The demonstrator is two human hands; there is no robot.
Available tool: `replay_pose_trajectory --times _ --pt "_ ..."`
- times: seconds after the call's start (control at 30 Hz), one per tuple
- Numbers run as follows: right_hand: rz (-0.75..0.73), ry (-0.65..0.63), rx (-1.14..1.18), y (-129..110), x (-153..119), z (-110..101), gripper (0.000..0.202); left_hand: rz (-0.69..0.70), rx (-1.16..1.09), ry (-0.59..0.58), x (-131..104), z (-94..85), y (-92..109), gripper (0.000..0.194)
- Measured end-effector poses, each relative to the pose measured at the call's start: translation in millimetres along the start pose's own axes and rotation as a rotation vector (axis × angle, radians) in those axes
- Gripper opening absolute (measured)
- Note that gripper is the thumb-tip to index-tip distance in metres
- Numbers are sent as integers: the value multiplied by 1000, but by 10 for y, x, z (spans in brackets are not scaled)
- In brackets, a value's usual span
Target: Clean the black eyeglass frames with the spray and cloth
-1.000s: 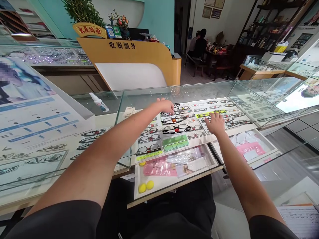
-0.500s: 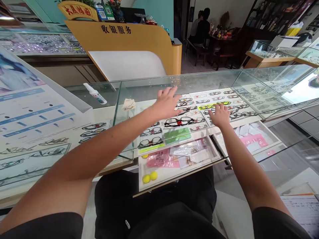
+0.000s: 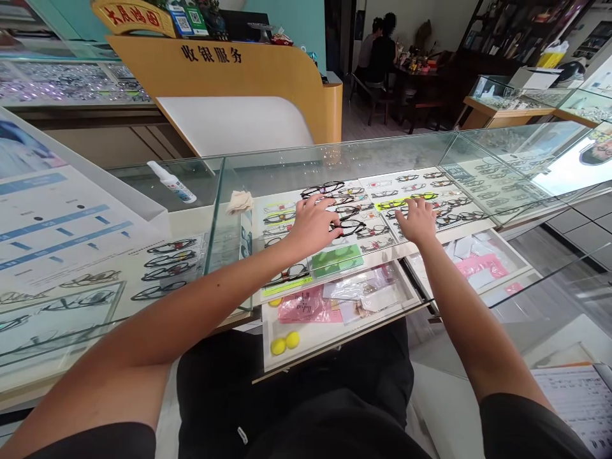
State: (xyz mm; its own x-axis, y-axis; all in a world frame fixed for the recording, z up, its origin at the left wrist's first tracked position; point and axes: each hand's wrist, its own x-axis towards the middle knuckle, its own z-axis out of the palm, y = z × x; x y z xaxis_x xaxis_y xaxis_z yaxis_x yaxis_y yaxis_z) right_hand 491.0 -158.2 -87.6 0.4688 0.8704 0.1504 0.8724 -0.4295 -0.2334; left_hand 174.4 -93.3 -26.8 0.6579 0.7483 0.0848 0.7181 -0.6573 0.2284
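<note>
My left hand (image 3: 312,224) is low over a pair of black-framed glasses (image 3: 352,227) with a red tag. Its fingers are spread and slightly bent, the thumb close to the tag. The palm hides the left part of the frame; I cannot tell whether they touch. My right hand (image 3: 417,220) rests with spread fingers on the glass top of the display case, beside a yellow-green strip (image 3: 389,205). Rows of eyeglass frames (image 3: 406,187) lie below. A green card (image 3: 337,260) sits at the near edge of the display.
An open drawer (image 3: 268,364) below the case holds plastic packets (image 3: 303,305) and yellow round objects (image 3: 285,342). A white bottle (image 3: 171,182) and a beige cloth (image 3: 240,202) are at the left, near a printed board (image 3: 57,210). Two people sit at a far table.
My left hand has come down and nearer, now covering part of the black glasses. My right hand stays at the same place on the case. The view has shifted slightly.
</note>
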Motion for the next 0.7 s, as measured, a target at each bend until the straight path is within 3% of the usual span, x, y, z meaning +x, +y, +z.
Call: replay_pose_trajectory --times 0.23,0.57,0.7 --pt "4 -7 -8 -9 -4 -9 72 -18 -24 23 111 13 -126 34" --pt "8 -2 -5 -32 -17 -22 72 -88 -27 -8 302 -23 -228 26" --pt "4 6 0 -17 -9 -7 71 -82 -18 88 151 -136 -56 31"
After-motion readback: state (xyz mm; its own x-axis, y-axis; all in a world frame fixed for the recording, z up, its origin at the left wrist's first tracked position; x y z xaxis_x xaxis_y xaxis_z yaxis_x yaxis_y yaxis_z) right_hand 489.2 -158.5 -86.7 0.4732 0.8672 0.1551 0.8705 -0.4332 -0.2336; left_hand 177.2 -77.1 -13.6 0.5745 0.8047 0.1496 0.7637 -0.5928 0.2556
